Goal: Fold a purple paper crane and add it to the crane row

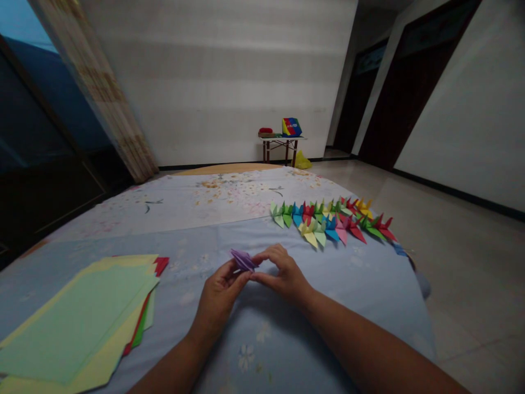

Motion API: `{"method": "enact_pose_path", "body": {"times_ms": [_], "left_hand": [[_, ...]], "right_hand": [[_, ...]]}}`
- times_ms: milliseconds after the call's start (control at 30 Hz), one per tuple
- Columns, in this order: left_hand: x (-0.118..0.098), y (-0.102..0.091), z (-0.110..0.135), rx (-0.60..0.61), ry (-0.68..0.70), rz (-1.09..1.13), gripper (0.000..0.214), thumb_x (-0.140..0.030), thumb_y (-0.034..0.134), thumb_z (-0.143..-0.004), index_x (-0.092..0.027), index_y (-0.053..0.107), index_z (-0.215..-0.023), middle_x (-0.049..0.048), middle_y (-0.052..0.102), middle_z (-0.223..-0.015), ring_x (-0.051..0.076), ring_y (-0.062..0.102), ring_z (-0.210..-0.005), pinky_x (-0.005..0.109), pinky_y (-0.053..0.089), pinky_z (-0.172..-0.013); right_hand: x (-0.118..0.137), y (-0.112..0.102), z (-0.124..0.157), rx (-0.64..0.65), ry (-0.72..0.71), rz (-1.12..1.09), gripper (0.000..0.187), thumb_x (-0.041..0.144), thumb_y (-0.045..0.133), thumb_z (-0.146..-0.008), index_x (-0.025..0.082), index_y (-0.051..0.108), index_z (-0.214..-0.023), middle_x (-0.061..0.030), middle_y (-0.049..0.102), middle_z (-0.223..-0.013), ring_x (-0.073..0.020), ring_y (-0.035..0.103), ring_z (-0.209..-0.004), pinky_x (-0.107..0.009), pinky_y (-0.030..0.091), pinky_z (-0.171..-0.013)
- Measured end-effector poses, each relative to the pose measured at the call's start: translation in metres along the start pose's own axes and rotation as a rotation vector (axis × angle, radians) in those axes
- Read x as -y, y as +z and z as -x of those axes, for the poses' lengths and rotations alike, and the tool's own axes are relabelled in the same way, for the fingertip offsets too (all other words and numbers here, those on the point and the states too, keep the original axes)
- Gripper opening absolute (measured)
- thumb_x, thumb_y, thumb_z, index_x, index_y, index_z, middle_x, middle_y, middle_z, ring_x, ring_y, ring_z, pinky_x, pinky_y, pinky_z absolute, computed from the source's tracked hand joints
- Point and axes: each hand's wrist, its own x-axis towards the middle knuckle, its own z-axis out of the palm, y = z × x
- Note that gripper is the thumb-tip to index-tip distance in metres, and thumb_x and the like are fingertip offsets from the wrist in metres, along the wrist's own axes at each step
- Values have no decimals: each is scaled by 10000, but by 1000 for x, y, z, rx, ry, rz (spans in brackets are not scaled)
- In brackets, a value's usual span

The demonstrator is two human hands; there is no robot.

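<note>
A small piece of folded purple paper point(243, 259), pleated along its side, is held between my two hands just above the blue cloth. My left hand point(223, 285) grips its left and lower side with thumb and fingers. From the right, my right hand point(283, 273) pinches the pointed right end between thumb and forefinger. The thumbs nearly meet beneath the paper. Part of the paper's lower edge is hidden behind the left fingers.
Rows of colourful folded paper cranes point(331, 230) stand at the right. Loose coloured paper sheets point(82, 317) lie stacked at the left. A flowered blue cloth point(254, 339) covers the near table. Beyond, a small table point(283, 139) against the wall carries a bright box point(291, 127).
</note>
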Motion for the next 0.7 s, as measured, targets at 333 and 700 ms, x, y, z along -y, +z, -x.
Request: {"method": "enact_pose_path", "body": {"times_ms": [333, 700], "left_hand": [[1, 1, 2, -42, -16, 38, 511, -315, 690, -696, -174, 520, -1157, 80, 648, -1090, 235, 616, -1008, 362, 480, -890], [6, 4, 3, -299, 45, 85, 703, -275, 770, -574, -261, 310, -1105, 41, 515, -1100, 170, 682, -788, 365, 516, -797]], "right_hand": [[-1, -2, 0, -14, 81, -82, 201, 297, 676, -759, 222, 658, -946, -29, 666, -865, -177, 564, -872, -337, 400, -826], [-15, 0, -3, -72, 445, -635, 229, 386, 674, -720, 186, 655, -830, -28, 662, -818, -167, 585, -786, -322, 425, -793]]}}
